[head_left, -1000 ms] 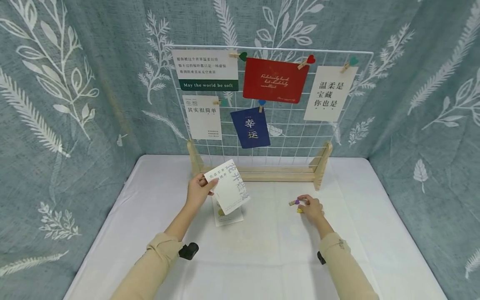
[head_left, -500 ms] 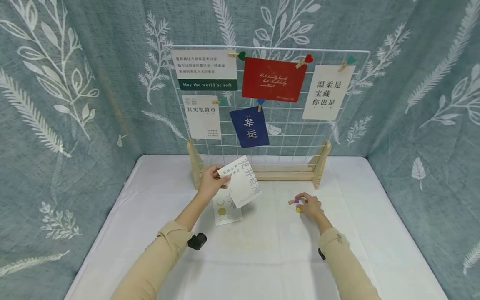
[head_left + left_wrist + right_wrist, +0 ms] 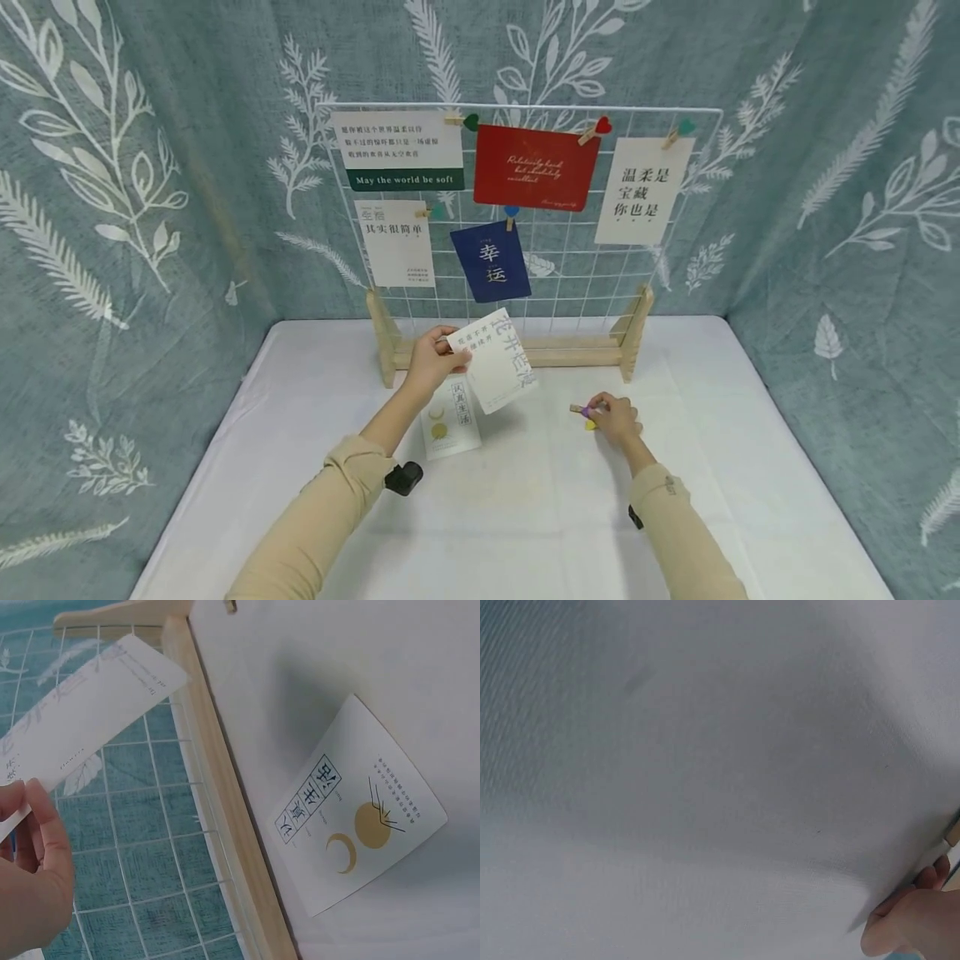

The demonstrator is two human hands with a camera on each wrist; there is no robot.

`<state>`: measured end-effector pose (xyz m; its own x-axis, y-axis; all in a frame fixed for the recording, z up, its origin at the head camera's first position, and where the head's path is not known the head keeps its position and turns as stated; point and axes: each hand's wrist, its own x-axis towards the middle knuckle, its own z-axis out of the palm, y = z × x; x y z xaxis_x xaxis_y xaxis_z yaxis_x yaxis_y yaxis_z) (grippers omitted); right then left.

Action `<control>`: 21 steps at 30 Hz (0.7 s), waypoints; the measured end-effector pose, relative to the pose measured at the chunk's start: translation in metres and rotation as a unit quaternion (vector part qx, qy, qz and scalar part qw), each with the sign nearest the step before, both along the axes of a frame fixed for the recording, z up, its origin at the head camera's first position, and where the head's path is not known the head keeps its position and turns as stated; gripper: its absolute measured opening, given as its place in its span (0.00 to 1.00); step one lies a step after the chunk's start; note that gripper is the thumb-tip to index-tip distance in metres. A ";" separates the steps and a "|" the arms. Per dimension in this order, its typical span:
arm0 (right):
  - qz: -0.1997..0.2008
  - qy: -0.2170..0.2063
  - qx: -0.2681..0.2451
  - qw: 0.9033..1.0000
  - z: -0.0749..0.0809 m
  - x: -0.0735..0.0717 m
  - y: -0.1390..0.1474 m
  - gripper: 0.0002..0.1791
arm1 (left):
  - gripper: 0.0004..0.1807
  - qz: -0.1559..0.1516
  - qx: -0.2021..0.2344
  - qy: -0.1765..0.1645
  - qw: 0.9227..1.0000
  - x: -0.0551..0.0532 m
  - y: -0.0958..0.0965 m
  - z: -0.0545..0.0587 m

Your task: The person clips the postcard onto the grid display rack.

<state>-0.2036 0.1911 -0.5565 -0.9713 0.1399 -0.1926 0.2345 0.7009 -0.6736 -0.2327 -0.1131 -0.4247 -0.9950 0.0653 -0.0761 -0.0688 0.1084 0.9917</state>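
My left hand (image 3: 431, 365) pinches a white postcard (image 3: 498, 367) by its left edge, thumb in front. The postcard is raised and tilted in front of the rack's wooden base; the left wrist view shows its far end over the wire grid. A second postcard (image 3: 358, 810) with a gold moon and circle lies on the table, below the left hand. At the right, my right hand (image 3: 617, 418) reaches down to the tabletop. Its fingertips pinch a small wooden clothespin (image 3: 576, 408) with a purple heart. A yellow heart (image 3: 590, 425) shows beside those fingers.
Behind the hands stands a white wire grid rack (image 3: 577, 283) on a wooden base (image 3: 573, 357). Several cards hang from it by heart clothespins, among them a red card (image 3: 536, 167) and a blue card (image 3: 491, 262). Leaf-patterned curtains (image 3: 135, 250) enclose the white table (image 3: 525, 517).
The left hand has carried its postcard rightward and slightly up, uncovering more of the postcard on the table. The right hand has stayed near the same spot. The head view has shifted a little.
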 end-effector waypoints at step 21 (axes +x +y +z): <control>0.013 0.009 -0.046 0.999 -0.002 -0.005 0.011 0.16 | 0.14 -0.014 -0.060 0.005 0.998 -0.007 0.008 -0.001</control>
